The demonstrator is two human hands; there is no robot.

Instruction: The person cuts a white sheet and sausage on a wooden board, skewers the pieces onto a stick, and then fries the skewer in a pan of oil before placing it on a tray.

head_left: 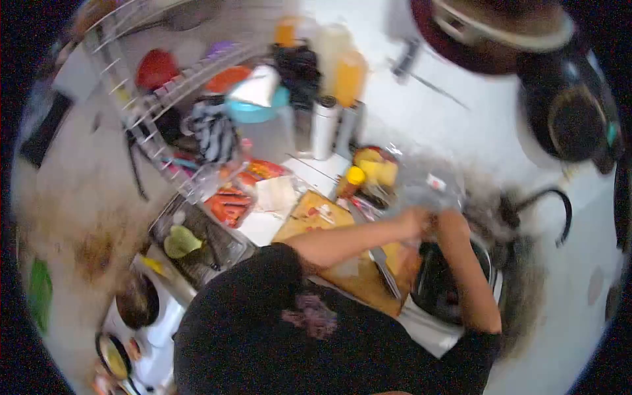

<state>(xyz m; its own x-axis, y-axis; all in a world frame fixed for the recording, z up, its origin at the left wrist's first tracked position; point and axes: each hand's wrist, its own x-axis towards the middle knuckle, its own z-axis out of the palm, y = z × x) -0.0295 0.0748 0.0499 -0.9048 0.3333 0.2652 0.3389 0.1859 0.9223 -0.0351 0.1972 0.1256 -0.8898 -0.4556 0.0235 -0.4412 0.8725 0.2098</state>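
Observation:
My left hand (416, 222) and my right hand (451, 225) are close together beyond the right end of the cutting board (359, 280). Both appear closed on the near edge of a clear plastic bag (428, 191), which bears a small white and red label. Motion blur and the bag hide the separate fingers. Under my left forearm, a knife (385, 272) lies on the wooden board, with small chopped bits near the board's far corner. A black basin (447, 283) sits below my right forearm.
A tray of sausages (230, 205) stands left of the board, beside a metal basin (197, 230). Behind are a yellow-capped bottle (354, 176), a white bottle (324, 128) and a blue-lidded container (260, 108). A black faucet (559, 204) curves at right.

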